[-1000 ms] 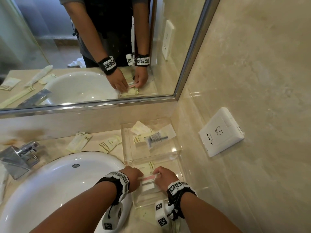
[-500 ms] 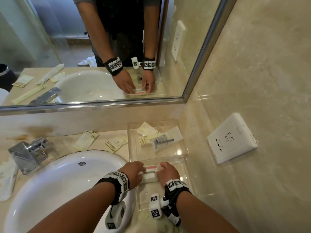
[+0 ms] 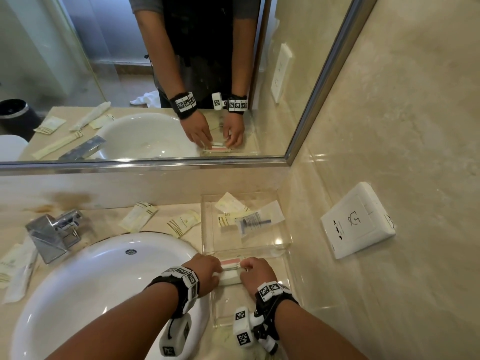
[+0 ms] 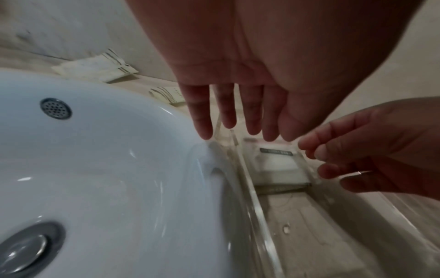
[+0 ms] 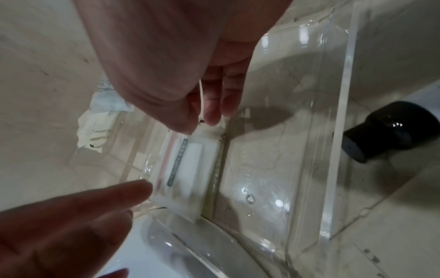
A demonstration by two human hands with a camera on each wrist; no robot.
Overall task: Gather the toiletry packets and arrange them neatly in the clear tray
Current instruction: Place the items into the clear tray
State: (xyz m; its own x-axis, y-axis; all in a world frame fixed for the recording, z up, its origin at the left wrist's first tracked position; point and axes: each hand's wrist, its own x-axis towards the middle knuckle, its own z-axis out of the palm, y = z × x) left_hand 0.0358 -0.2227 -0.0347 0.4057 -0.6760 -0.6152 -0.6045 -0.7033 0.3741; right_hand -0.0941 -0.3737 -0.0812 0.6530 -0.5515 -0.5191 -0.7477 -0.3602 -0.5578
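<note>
Squaring the white packet at the far end of the near clear tray.
Left hand and right hand flank its ends, fingers straight, touching at most, no pinch. Advice: nudge both ends evenly until flush with the far wall. Loose packets lie beside the sink.

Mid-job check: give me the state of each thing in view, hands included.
Near clear tray: holds one packet.
White packet with pink strip: flat at tray's far end, between both hands.
Far clear tray: several packets, jumbled.
Two cream packets: loose on counter.
Left hand: fingers straight, at packet.
Right hand: fingertips at packet's edge.
</note>
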